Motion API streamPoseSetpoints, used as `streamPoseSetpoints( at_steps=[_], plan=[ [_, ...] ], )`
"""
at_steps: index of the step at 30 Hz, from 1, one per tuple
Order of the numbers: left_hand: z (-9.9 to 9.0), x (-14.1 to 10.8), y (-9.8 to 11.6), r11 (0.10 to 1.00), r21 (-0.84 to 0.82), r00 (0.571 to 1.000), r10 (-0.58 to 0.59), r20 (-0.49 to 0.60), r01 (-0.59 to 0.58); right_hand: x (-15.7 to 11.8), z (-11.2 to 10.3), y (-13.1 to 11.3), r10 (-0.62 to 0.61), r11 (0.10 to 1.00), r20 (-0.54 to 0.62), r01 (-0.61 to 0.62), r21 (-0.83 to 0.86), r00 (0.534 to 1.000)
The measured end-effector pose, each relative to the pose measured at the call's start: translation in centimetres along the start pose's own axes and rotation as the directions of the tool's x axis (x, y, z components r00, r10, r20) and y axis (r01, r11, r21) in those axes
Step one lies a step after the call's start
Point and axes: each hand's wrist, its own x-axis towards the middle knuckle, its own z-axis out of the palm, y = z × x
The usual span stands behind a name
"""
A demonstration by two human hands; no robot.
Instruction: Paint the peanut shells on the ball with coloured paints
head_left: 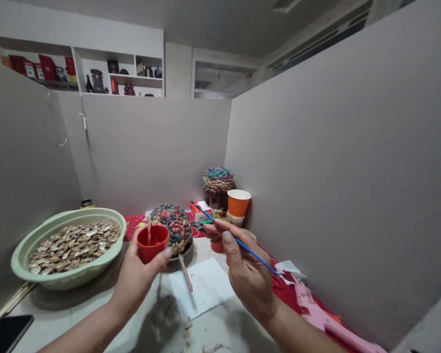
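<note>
My left hand [141, 269] is wrapped round a small red cup [153, 247], and a thin stick stands in the cup. In my right hand [248, 274] a blue paintbrush [255, 255] is pinched, its tip pointing up and to the left. Just behind the cup rests a round cluster of painted shells [172, 223], pink, green and teal, in a dark dish. A wooden stick [185, 274] reaches from the dish over a white sheet of paper [206, 289].
At the left sits a green basin [113, 240] full of shells, with a phone [7, 333] in front. Orange paper cups [238, 203] and another shell cluster [218, 180] stand at the back right. Pink cloth [316, 311] lies at the right edge. Grey partitions [154, 152] surround the table.
</note>
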Motion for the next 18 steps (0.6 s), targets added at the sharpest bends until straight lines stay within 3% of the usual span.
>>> streamPoseSetpoints(
  at_steps=[4, 10, 18],
  plan=[
    [-1.4, 2.9, 0.2, 0.996, -0.081, 0.997, -0.049, -0.054, 0.044, 1.3, 0.9, -0.1, -0.039, 0.999, 0.05, 0.038, 0.011, 0.998],
    [-2.9, 5.1, -1.4, 0.946, -0.306, 0.992, -0.121, -0.019, 0.11, 4.1, 2.0, 0.2, -0.13, 0.991, 0.121, 0.13, 0.013, 0.984],
    [-3.0, 6.1, -3.1, 0.998, -0.057, 0.996, 0.023, -0.092, -0.028, 5.9, 5.6, 1.0, -0.003, 0.996, 0.083, -0.003, 0.084, 0.997]
  ],
)
